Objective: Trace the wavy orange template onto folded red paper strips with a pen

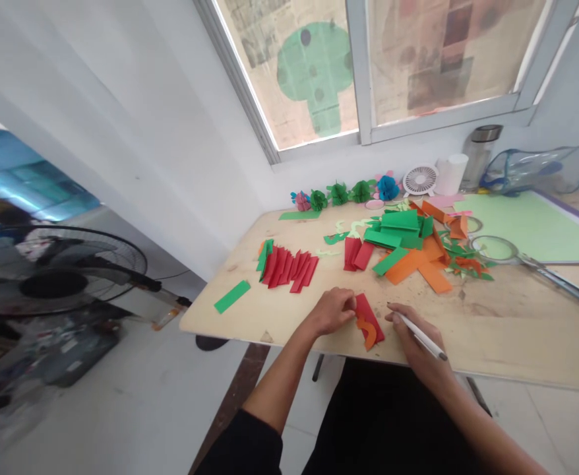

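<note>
Near the table's front edge lies a red folded paper strip (367, 306), with an orange curved paper cut-out (370, 333) on its lower part. My left hand (334, 311) is closed, its fingertips pinching the left side of the red strip. In my right hand (421, 343) is a white pen (422, 335), its tip close to the right of the strip and apart from it. Left of centre stands a row of red folded paper pieces (289, 267). Green folded strips (398, 227) and orange paper strips (413, 266) are heaped beyond my right hand.
Scissors (556, 279) lie at the right by a light green sheet (527, 221). Paper flowers (339, 193), a small white fan (421, 179) and a glass bottle (478, 158) line the wall. A single green strip (233, 297) lies at the left. A large floor fan (57, 284) stands beside the table.
</note>
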Available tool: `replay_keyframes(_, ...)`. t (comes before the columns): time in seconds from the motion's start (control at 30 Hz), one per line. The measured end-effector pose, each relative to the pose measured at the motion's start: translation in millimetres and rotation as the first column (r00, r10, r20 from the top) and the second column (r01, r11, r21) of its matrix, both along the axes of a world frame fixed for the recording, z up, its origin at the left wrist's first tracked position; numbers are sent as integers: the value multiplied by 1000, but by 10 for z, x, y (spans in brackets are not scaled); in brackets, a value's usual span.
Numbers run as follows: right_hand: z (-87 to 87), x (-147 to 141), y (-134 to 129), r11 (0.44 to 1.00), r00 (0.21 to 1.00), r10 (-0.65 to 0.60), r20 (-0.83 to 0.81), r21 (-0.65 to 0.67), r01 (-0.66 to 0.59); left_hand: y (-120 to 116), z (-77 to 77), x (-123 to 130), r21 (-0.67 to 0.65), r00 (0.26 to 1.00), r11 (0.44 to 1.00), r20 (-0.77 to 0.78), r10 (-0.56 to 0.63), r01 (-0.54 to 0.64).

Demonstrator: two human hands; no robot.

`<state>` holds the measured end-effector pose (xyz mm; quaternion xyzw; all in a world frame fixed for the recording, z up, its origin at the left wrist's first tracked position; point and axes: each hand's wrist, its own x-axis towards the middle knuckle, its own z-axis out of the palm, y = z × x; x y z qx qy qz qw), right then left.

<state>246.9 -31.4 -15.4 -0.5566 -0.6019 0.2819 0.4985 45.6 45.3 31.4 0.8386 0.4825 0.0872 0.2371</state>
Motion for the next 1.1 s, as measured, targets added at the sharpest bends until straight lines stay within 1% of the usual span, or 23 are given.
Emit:
replay_keyframes(0.07,12,-10,-10,1000,1000,-12,20,7,12,-64,52,-13,-7,998,1000,60,10,-9)
replay_keyframes(0.13,11,-12,-16,1000,999,2,49,18,-3,-117,110,-7,-12,992,1000,125,4,-3)
replay_keyframes(0.23,-10,2,-10,997,993,41,107,57,-48,-163,176,54,-19,975,999,221,-26,31)
replay_keyframes(0.3,-24,13,-3,996,990,45,131,65,-54,-167,193,118,-21,960,998,276,-48,55)
replay_keyframes(0.43,-23,10,-6,999,994,26,106,20,-28,-142,164,214,-12,933,997,353,-67,77)
replay_keyframes(0.5,-16,-1,-18,1000,995,5,101,7,-6,-134,128,211,7,928,999,370,-48,49)
replay_keyframes(0.57,-13,-6,-27,1000,995,-21,95,-1,21,-145,81,171,42,930,999,368,1,-17)
replay_keyframes(0.67,-25,10,-19,998,995,-63,76,-7,63,-217,-5,91,112,943,985,322,90,-132)
replay_keyframes(0.73,-41,33,2,997,995,-82,65,-8,83,-306,-69,69,156,959,976,262,110,-154)
replay_keyframes(0.8,-58,55,25,995,994,-94,60,-10,95,-415,-133,94,194,978,973,188,89,-126)
replay_keyframes(0.93,-74,74,46,993,992,-113,56,-10,114,-599,-231,226,274,999,961,31,40,-47)
replay_keyframes(1.0,-69,71,42,993,992,-114,56,-10,115,-644,-260,279,309,999,951,-37,9,3)
replay_keyframes(1.1,-50,62,27,994,992,-110,59,-10,111,-649,-288,301,355,992,933,-125,-18,62)
